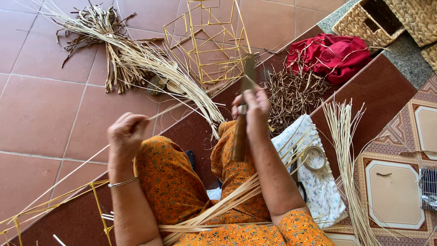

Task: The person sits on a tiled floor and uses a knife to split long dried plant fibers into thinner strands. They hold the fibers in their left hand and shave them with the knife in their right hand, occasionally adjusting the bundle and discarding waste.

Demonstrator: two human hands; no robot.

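Head view: left hand (126, 134) pinches one cane strip (168, 109); right hand (255, 107) grips one knife (241, 132).

**Around My Lap, On the Tiled Floor**

Ahead of me a yellow wire frame (207, 43) stands on the terracotta tiles (36, 114). To its left I see a long sheaf of pale straw (150, 59) lying across a heap of dark twigs (91, 25). To my right, a crumpled red cloth (334, 53) rests beside a pile of brown shavings (291, 93). Woven baskets (387, 20) sit in the far corner. A roll of tape (314, 158) lies on a white floral cloth (321, 193), near loose pale reeds (346, 155).
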